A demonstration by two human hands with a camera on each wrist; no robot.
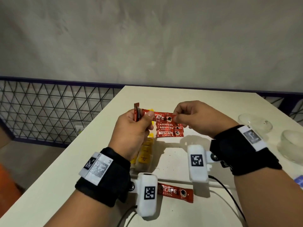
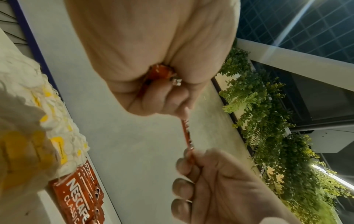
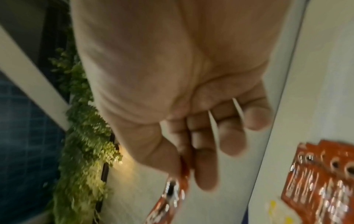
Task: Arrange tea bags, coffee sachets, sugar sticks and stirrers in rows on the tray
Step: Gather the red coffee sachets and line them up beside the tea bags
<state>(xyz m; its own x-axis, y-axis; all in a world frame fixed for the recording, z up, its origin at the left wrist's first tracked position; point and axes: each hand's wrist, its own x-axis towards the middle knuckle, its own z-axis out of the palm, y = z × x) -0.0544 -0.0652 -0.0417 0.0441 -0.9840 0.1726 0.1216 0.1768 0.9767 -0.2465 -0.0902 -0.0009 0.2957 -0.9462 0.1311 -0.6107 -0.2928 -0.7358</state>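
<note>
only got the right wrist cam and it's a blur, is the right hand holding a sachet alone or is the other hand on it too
Observer: Both. The right hand pinches one end of a red coffee sachet; the left hand pinches the other end.
Operator: left hand got anything else
Observer: Yes, more red sachets stand up out of its grip.
Operator: any sachets laid down yet
Observer: A row of overlapping sachets lies just below the hands, beside yellow tea bags.
Operator: strays?
Observer: One sachet lies alone nearer the person, by the wrist cameras.
</note>
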